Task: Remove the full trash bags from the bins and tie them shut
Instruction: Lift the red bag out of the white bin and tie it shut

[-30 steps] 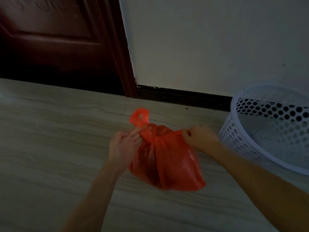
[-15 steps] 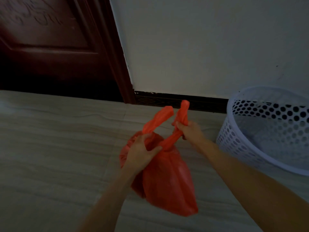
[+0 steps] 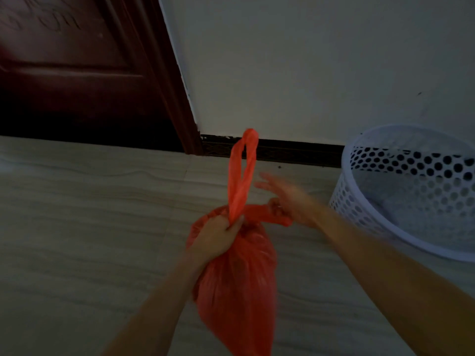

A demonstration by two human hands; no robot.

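A full red trash bag (image 3: pixel 239 281) hangs above the floor. My left hand (image 3: pixel 218 237) grips its gathered neck from the left. One handle loop (image 3: pixel 244 170) stands straight up from that grip. The other handle (image 3: pixel 259 210) stretches sideways to my right hand (image 3: pixel 285 201), which is blurred; its lower fingers pinch the handle while the other fingers point out to the left. The white perforated bin (image 3: pixel 359 201) stands on the floor at the right, with no bag visible in it.
A dark wooden door (image 3: pixel 72 73) and its frame fill the upper left. A pale wall (image 3: pixel 308 60) with a dark skirting board (image 3: pixel 295 150) runs behind the bag. Pale tiled floor (image 3: pixel 90 227) spreads to the left and below.
The bag has been lifted off the floor. My left hand moved from one handle to the bag's neck. The right hand swung its handle down and to the right, leaving one loop upright.
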